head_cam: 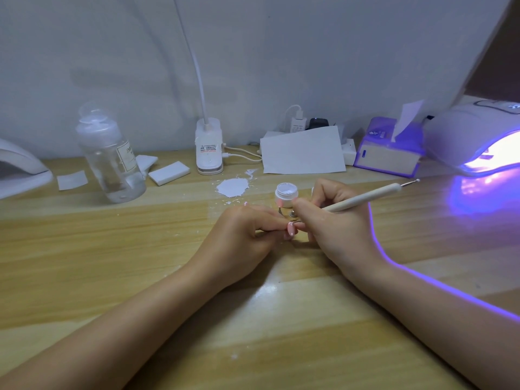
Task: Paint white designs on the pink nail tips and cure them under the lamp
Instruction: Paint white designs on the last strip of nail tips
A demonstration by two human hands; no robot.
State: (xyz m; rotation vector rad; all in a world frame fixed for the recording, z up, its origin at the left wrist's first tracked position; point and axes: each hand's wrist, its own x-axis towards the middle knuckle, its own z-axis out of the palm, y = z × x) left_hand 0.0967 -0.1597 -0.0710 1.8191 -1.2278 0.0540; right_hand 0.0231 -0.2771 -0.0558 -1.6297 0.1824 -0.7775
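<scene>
My left hand (242,235) rests on the wooden table and pinches a pink nail tip (376,228) at mid-table. Touching it from the right, my right hand (334,220) grips a cream dotting pen (365,197) like a pencil, its working end down at the nail tip and its ball end pointing up to the right. Just behind the hands stands a small open jar of white gel (286,194). Another pink nail tip (280,204) on a metal stand shows in front of the jar. The curing lamp (475,136) glows violet at the far right.
A dried white paint blotch (233,187) lies behind the jar. A clear pump bottle (111,153), white sponge blocks (169,172), a clip lamp base (209,150), a paper sheet (302,152) and a purple tissue box (389,149) line the back. A second lamp (19,167) sits far left.
</scene>
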